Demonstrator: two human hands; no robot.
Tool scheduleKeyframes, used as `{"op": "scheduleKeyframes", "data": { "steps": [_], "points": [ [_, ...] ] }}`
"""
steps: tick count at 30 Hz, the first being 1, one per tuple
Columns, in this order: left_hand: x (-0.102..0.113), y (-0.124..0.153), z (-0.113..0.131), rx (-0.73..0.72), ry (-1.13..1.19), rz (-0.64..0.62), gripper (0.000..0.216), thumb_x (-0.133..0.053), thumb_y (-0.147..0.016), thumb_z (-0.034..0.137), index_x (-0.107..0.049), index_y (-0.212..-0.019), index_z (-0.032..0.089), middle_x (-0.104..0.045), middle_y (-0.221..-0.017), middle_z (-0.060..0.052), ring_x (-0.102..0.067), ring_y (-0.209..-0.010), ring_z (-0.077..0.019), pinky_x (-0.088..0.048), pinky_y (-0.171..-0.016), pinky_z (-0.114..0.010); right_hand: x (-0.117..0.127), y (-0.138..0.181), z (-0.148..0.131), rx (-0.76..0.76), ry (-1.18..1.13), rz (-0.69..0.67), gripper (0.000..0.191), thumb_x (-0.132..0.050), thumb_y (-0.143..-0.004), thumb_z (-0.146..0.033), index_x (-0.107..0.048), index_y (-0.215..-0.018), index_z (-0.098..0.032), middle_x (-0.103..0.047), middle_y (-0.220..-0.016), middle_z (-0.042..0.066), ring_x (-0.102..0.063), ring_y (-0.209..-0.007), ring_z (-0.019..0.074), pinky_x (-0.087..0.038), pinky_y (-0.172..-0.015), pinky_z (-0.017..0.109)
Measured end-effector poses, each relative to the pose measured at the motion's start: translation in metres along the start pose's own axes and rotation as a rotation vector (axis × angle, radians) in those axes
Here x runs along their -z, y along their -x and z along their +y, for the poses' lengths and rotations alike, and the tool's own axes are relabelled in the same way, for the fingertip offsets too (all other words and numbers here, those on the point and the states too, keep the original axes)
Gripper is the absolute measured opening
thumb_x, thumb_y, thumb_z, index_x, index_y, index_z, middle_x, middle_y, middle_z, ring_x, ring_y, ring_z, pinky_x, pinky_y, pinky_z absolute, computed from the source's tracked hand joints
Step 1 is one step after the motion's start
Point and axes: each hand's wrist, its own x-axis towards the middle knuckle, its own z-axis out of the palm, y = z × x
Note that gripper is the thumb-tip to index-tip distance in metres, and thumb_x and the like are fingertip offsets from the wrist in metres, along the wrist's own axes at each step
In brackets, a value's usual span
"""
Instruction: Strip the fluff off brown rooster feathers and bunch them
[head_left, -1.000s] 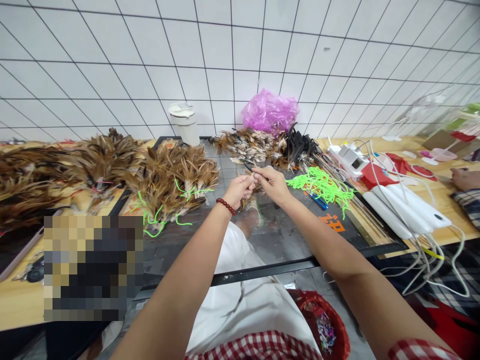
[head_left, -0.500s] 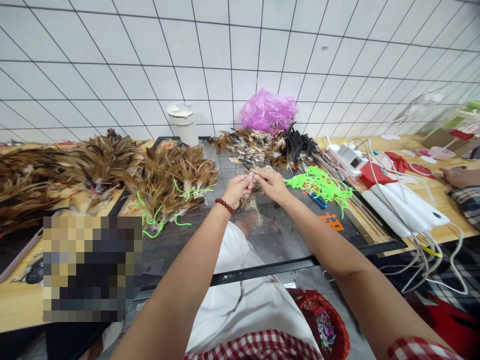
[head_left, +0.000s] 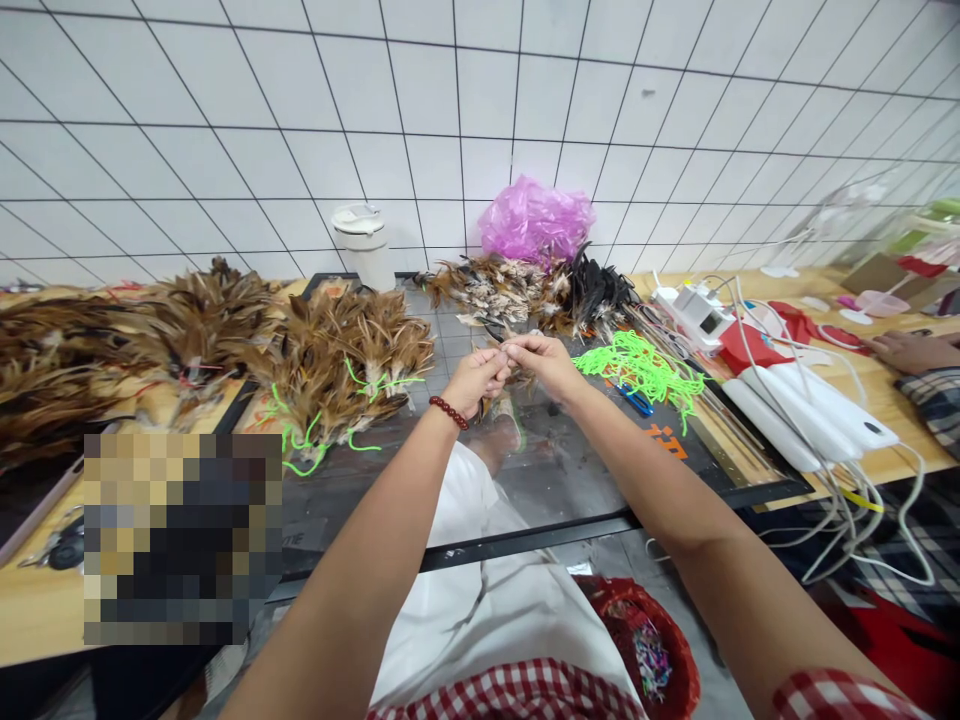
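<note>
We had both hands together over the dark, see-through tabletop (head_left: pixel 570 480), fingertips meeting. Left hand (head_left: pixel 477 383): fingers curled in around a few small feathers (head_left: pixel 486 408), tips poking out below. Right hand (head_left: pixel 546 364): thumb and index pinched right at the left fingertips; we couldn't tell on what, too small and covered.

Left of us: brown feather bunches (head_left: pixel 345 350), bright green ties (head_left: pixel 304 440) trailing off the near ones. Right: loose pile of green cord (head_left: pixel 637 370), blue-handled tool (head_left: pixel 635 400) just beside it. Behind the hands we had a mixed feather pile (head_left: pixel 510 290), black feathers (head_left: pixel 596 290) at its right end, pink plastic bag (head_left: pixel 536 222) behind. White lidded cup (head_left: pixel 366 245) stood upright near the wall.
</note>
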Motion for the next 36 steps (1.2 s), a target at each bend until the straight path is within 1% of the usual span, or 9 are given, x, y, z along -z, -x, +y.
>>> {"op": "scheduleKeyframes", "data": {
  "steps": [2,6,11,19,24,28,30,33,36],
  "points": [
    [-0.001,0.001,0.001,-0.001,0.002,-0.011,0.040,-0.076,-0.064,0.044,-0.053,-0.071,0.012,-0.044,-0.052,0.006,-0.025,-0.036,0.0005,-0.015,-0.037,-0.015,0.000,0.000,-0.001,0.010,-0.018,0.006,0.034,-0.073,-0.066,-0.047,-0.070,-0.081,-0.017,-0.064,-0.071,0.000,-0.056,-0.067,0.0115,-0.047,-0.070,0.027],
    [-0.001,0.001,0.001,0.001,0.002,-0.013,0.040,-0.076,-0.063,0.043,-0.052,-0.070,0.012,-0.045,-0.051,0.006,-0.026,-0.036,0.0005,-0.016,-0.038,-0.015,0.004,0.000,0.000,0.022,0.018,-0.052,0.034,-0.072,-0.070,-0.045,-0.070,-0.091,-0.018,-0.066,-0.078,0.001,-0.058,-0.069,0.0113,-0.047,-0.070,0.027],
    [0.001,0.001,-0.001,0.057,-0.021,-0.041,0.036,-0.075,-0.066,0.039,-0.056,-0.075,0.011,-0.045,-0.052,0.005,-0.027,-0.036,0.0001,-0.016,-0.038,-0.015,0.005,0.000,0.004,-0.012,-0.062,-0.102,0.030,-0.073,-0.069,-0.044,-0.066,-0.075,-0.016,-0.061,-0.062,-0.002,-0.057,-0.058,0.0106,-0.046,-0.059,0.024],
    [0.002,-0.002,-0.002,0.075,0.101,-0.001,0.031,-0.070,-0.072,0.038,-0.056,-0.081,0.012,-0.044,-0.055,0.005,-0.028,-0.037,-0.0007,-0.016,-0.036,-0.013,0.002,-0.005,-0.001,-0.041,-0.269,0.134,0.032,-0.075,-0.064,-0.046,-0.061,-0.071,-0.018,-0.054,-0.056,-0.005,-0.046,-0.048,0.0059,-0.038,-0.050,0.020],
    [0.005,-0.003,-0.002,0.047,0.204,0.079,0.020,-0.071,-0.072,0.024,-0.054,-0.075,0.012,-0.045,-0.055,0.005,-0.034,-0.038,-0.0012,-0.020,-0.035,-0.013,0.014,-0.010,-0.007,-0.072,-0.474,0.151,0.032,-0.076,-0.066,-0.043,-0.056,-0.074,-0.020,-0.046,-0.051,-0.008,-0.039,-0.044,0.0048,-0.037,-0.046,0.018],
    [0.005,-0.004,-0.001,0.040,0.251,0.146,0.017,-0.069,-0.073,0.022,-0.060,-0.083,0.011,-0.055,-0.061,0.001,-0.046,-0.043,-0.0048,-0.033,-0.039,-0.016,0.018,-0.011,-0.008,-0.085,-0.517,0.191,0.029,-0.073,-0.072,-0.041,-0.054,-0.073,-0.020,-0.043,-0.048,-0.009,-0.036,-0.042,0.0048,-0.037,-0.044,0.017],
    [0.004,-0.004,0.000,0.040,0.269,0.161,0.017,-0.069,-0.074,0.022,-0.061,-0.085,0.011,-0.060,-0.065,-0.001,-0.053,-0.049,-0.0070,-0.040,-0.044,-0.018,0.018,-0.010,-0.008,-0.120,-0.502,0.155,0.028,-0.073,-0.071,-0.040,-0.054,-0.072,-0.019,-0.044,-0.049,-0.008,-0.035,-0.041,0.0046,-0.036,-0.043,0.017],
    [0.003,-0.004,0.000,0.034,0.282,0.190,0.015,-0.068,-0.075,0.021,-0.062,-0.083,0.010,-0.064,-0.068,-0.003,-0.060,-0.057,-0.0097,-0.047,-0.053,-0.020,0.013,-0.005,-0.007,-0.201,-0.428,-0.011,0.031,-0.078,-0.064,-0.041,-0.058,-0.069,-0.018,-0.048,-0.050,-0.007,-0.040,-0.043,0.0055,-0.039,-0.044,0.018],
    [0.002,-0.004,-0.001,0.039,0.276,0.182,0.014,-0.066,-0.078,0.023,-0.061,-0.080,0.010,-0.065,-0.067,-0.004,-0.062,-0.057,-0.0116,-0.051,-0.056,-0.022,0.004,-0.001,-0.006,-0.172,-0.312,-0.114,0.032,-0.080,-0.060,-0.043,-0.064,-0.068,-0.016,-0.055,-0.057,-0.003,-0.051,-0.051,0.0088,-0.046,-0.049,0.022]
  ]
}}
